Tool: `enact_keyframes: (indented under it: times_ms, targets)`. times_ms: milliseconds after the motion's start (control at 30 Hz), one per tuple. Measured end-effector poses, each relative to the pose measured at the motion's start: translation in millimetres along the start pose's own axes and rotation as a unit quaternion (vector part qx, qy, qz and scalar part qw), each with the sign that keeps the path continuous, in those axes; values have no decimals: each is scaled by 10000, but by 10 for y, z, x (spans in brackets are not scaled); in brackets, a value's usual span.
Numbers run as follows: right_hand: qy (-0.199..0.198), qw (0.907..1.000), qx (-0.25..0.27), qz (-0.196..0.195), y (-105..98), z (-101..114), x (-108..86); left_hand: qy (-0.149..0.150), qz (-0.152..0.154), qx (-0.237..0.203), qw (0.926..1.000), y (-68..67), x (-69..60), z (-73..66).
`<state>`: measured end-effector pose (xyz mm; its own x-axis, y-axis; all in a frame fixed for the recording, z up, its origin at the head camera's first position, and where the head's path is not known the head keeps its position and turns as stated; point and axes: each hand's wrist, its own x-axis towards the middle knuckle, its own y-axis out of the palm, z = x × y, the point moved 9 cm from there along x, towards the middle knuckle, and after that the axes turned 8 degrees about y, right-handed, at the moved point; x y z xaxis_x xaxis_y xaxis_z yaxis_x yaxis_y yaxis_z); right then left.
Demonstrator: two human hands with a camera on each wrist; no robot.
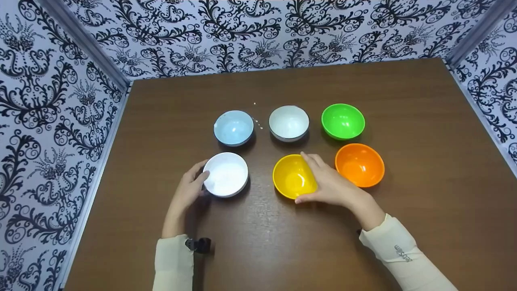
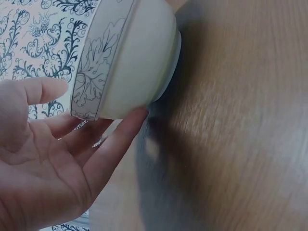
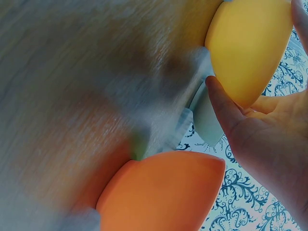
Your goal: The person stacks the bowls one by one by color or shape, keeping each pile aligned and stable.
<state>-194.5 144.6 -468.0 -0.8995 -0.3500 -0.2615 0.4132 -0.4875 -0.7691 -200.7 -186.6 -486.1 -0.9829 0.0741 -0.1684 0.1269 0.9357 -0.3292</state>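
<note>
A white bowl (image 1: pixel 226 174) stands on the table at the left of the near row. My left hand (image 1: pixel 191 185) holds its left side, thumb at the rim and fingers against the outer wall. The left wrist view shows a grey leaf band around that bowl (image 2: pixel 130 62), with the fingers of the left hand (image 2: pixel 57 154) below it. My right hand (image 1: pixel 329 182) grips the yellow bowl (image 1: pixel 293 178) from the right, thumb on the near rim and fingers at the far rim. In the right wrist view the yellow bowl (image 3: pixel 250 48) rests against the hand (image 3: pixel 264 130).
An orange bowl (image 1: pixel 359 165) stands close to the right hand. Behind are a light blue bowl (image 1: pixel 234 128), a pale white bowl (image 1: pixel 288 123) and a green bowl (image 1: pixel 343 121). Small white bits (image 1: pixel 258 123) lie between two of them. Patterned walls (image 1: pixel 250 36) border the brown table (image 1: pixel 258 242).
</note>
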Motion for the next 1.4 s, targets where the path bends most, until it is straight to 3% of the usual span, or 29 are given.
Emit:
enact_keyframes:
  times_ms: [200, 700, 1133, 1400]
  targets:
    - [-25, 10000, -3, -33, -2, 3, 3, -225, 24, -486, 9986, 2, -23, 43]
    - [97, 9999, 53, 46, 4, 7, 15, -111, -168, -450, 9988, -29, -55, 55]
    - [102, 9999, 60, 109, 11, 9, 17, -36, -233, -382, 9990, -8, -70, -34]
    - [81, 9999, 70, 72, 4, 9, 17, 184, -245, -453, 9985, 26, -42, -188]
